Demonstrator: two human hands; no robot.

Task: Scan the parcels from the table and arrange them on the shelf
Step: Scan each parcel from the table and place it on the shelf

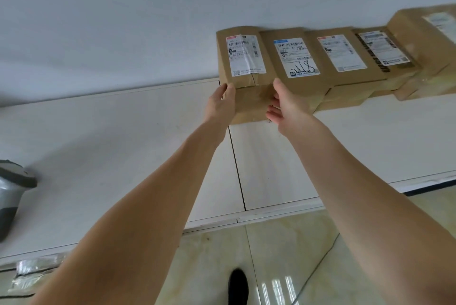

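Both hands are steadying the leftmost cardboard box [246, 75] in the upper middle of the frame: the left hand [220, 104] is curling fingers round its left edge, while the right hand [287, 104] is pressing flat, fingers relaxed, against its front. It is sitting on the smooth white shelf [123, 144], ending a row of brown boxes [345, 62] bearing white paper labels.
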